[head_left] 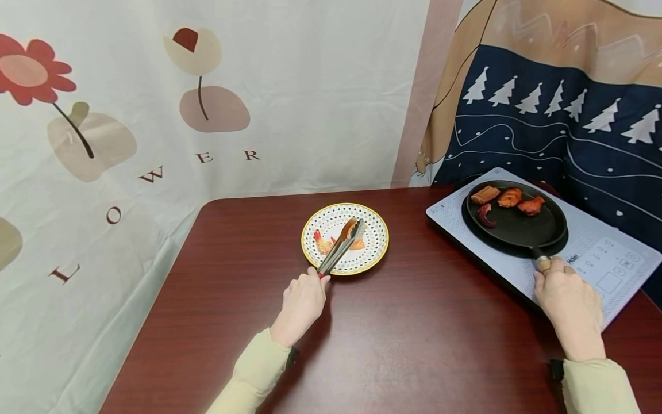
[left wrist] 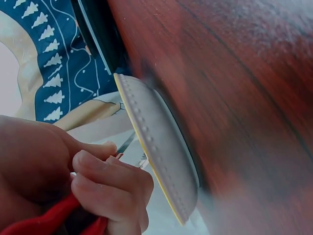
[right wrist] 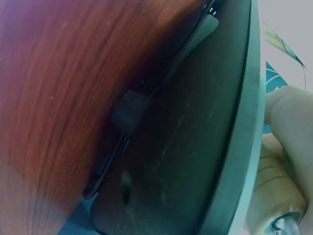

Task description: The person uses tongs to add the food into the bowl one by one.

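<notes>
My left hand (head_left: pixel 302 300) grips metal tongs (head_left: pixel 336 253) by the red handle, also visible in the left wrist view. The tongs' tips reach over a dotted plate (head_left: pixel 373 253) with a yellow rim. On the plate lie a shrimp (head_left: pixel 323 244) and an orange piece of food (head_left: pixel 357 245); a long brown piece (head_left: pixel 345 230) is beside the tongs' tips, and I cannot tell whether they pinch it. My right hand (head_left: pixel 571 305) holds the wooden handle (head_left: pixel 543 264) of a black frying pan (head_left: pixel 517 230). Inside the pan are a curled octopus tentacle (head_left: pixel 485 216) and several browned meat pieces (head_left: pixel 510 198).
The pan stands on a flat white-topped cooker (head_left: pixel 610 287) with a printed control panel, set at an angle on the table's right side. A dark red wooden table (head_left: pixel 414 333) spans the front. Behind it hang a flower-print cloth (head_left: pixel 310 86) and a tree-print cloth (head_left: pixel 517 132).
</notes>
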Action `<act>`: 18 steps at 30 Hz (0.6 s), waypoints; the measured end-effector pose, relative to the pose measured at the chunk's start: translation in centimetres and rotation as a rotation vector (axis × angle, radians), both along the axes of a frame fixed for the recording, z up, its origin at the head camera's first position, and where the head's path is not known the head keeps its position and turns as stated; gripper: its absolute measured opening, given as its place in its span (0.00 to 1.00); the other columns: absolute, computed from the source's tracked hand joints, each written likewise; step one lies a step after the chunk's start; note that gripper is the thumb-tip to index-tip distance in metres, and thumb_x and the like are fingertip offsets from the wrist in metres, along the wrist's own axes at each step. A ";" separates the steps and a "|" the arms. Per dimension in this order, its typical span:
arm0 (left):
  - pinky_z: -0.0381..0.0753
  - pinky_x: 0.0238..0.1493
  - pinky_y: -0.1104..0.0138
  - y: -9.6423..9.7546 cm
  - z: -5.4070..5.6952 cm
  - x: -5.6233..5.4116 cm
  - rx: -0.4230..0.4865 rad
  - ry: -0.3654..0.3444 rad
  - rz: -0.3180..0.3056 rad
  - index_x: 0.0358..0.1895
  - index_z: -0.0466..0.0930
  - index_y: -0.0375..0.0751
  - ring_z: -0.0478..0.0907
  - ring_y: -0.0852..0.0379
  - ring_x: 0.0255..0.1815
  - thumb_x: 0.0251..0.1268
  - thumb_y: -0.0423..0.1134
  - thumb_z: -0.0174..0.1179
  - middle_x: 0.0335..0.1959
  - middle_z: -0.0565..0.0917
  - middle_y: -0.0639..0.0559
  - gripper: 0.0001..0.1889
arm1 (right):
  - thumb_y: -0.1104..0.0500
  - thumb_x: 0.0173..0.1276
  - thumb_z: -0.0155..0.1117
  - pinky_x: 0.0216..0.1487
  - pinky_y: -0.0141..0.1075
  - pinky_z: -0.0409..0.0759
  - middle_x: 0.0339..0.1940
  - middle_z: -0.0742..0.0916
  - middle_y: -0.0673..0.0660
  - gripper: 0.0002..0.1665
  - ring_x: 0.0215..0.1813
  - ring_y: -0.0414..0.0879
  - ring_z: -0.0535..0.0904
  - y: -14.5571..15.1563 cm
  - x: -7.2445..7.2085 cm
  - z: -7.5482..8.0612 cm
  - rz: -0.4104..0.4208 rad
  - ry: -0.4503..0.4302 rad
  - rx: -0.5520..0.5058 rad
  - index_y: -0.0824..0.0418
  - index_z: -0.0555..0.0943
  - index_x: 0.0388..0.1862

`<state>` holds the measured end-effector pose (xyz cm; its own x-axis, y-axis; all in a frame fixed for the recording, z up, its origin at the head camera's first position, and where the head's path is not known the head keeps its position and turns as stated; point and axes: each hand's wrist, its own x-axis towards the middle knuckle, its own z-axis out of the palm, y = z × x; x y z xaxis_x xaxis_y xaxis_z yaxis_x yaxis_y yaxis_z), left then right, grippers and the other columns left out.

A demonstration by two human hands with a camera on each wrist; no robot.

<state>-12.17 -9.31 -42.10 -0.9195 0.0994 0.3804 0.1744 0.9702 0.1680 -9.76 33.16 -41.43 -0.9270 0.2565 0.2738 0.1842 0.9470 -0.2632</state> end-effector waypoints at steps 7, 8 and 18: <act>0.73 0.15 0.54 -0.6 0.1 -0.3 0.005 -0.021 -0.006 0.26 0.69 0.34 0.76 0.40 0.16 0.67 0.44 0.56 0.14 0.75 0.39 0.17 | 0.61 0.66 0.56 0.21 0.61 0.66 0.33 0.76 0.80 0.20 0.29 0.79 0.71 0.1 0.0 0.0 0.002 -0.003 0.001 0.79 0.66 0.44; 0.73 0.15 0.55 -0.7 0.2 -0.3 0.005 -0.018 -0.006 0.26 0.69 0.34 0.76 0.40 0.16 0.67 0.44 0.56 0.14 0.75 0.39 0.17 | 0.61 0.67 0.56 0.21 0.61 0.66 0.34 0.76 0.80 0.20 0.29 0.78 0.71 0.1 0.0 0.0 0.003 -0.007 0.003 0.79 0.66 0.45; 0.72 0.13 0.55 -0.9 0.9 -0.5 0.011 0.054 -0.037 0.25 0.68 0.34 0.75 0.40 0.14 0.66 0.41 0.56 0.12 0.74 0.39 0.16 | 0.60 0.67 0.55 0.21 0.60 0.66 0.33 0.76 0.79 0.21 0.28 0.78 0.72 0.2 -0.1 0.1 0.010 -0.031 0.003 0.79 0.66 0.46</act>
